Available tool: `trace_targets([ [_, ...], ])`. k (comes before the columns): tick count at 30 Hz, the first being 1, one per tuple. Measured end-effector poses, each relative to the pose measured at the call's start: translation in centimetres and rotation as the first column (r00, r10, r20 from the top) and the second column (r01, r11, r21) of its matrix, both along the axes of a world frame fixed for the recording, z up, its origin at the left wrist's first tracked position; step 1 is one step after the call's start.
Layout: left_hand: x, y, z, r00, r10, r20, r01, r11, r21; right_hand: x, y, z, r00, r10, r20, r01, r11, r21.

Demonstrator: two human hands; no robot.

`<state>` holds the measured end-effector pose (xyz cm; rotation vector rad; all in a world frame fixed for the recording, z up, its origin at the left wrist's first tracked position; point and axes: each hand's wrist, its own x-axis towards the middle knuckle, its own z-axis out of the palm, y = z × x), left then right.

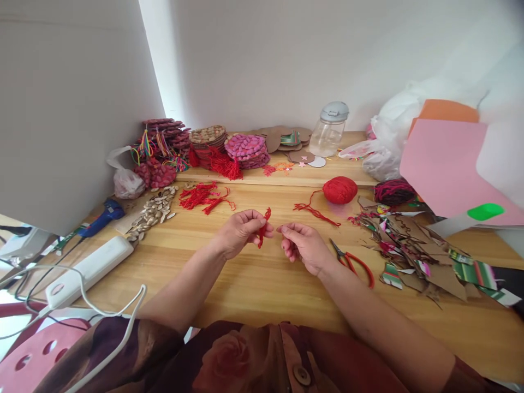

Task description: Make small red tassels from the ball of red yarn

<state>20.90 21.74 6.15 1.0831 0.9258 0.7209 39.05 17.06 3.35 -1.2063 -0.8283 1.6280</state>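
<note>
My left hand [243, 233] pinches a small bundle of red yarn [265, 226] between thumb and fingers, above the middle of the table [245, 289]. Just to its right, my right hand [302, 243] is closed, thumb against forefinger; whatever it may hold is too small to make out. The hands are slightly apart. Beyond them lie a red yarn ball [339, 190] with loose strands [317, 212] and, to the left, a pile of red yarn pieces [198, 195]. Scissors with red handles [354, 265] rest beside my right forearm.
Cardboard scraps [426, 251] spread over the right side. A blue glue gun [102, 217], a white power strip [90, 270] and seed shells [153, 213] are at left. Stacked round pieces [248, 150] and a clear bottle [328, 131] stand on the rear ledge.
</note>
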Motion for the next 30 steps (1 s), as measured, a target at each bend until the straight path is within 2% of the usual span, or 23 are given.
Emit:
trace_targets([
  [3,1.0,-0.2,0.6,0.992,-0.109,0.057,0.109,0.994,-0.011,0.2,0.1,0.0,0.999,0.015,-0.044,-0.016,1.000,-0.021],
  [5,1.7,-0.3,0.8,0.982,-0.188,0.002,0.188,0.982,0.004,0.2,0.2,-0.1,0.997,-0.004,-0.081,0.001,0.999,-0.032],
  [7,2.1,-0.4,0.8,0.973,-0.219,-0.068,0.219,0.976,0.003,0.3,0.2,-0.2,0.992,-0.031,-0.123,0.025,0.999,-0.043],
  [11,2.3,-0.3,0.4,0.976,-0.199,-0.089,0.196,0.980,-0.039,0.1,0.1,-0.3,0.984,-0.047,-0.170,0.046,0.999,-0.010],
  [17,2.1,0.0,0.1,0.991,-0.130,-0.038,0.123,0.982,-0.141,0.0,0.0,0.0,0.991,-0.074,-0.115,0.083,0.994,0.078],
  [20,2.1,0.1,-0.2,0.986,-0.167,-0.021,0.159,0.967,-0.201,-0.1,-0.1,0.0,0.994,-0.070,-0.087,0.078,0.993,0.092],
  [24,2.2,-0.1,-0.6,0.977,-0.213,-0.011,0.206,0.957,-0.206,-0.3,-0.1,-0.2,0.996,-0.054,-0.070,0.059,0.995,0.079],
  [27,2.6,-0.3,-1.1,0.989,-0.148,-0.015,0.143,0.971,-0.190,-0.3,-0.1,-0.2,0.992,-0.057,-0.116,0.065,0.996,0.061],
  [30,2.9,-0.5,-1.7,1.000,-0.020,0.006,0.021,0.984,-0.179,-0.2,-0.1,-0.2,0.966,-0.090,-0.241,0.102,0.994,0.036],
])
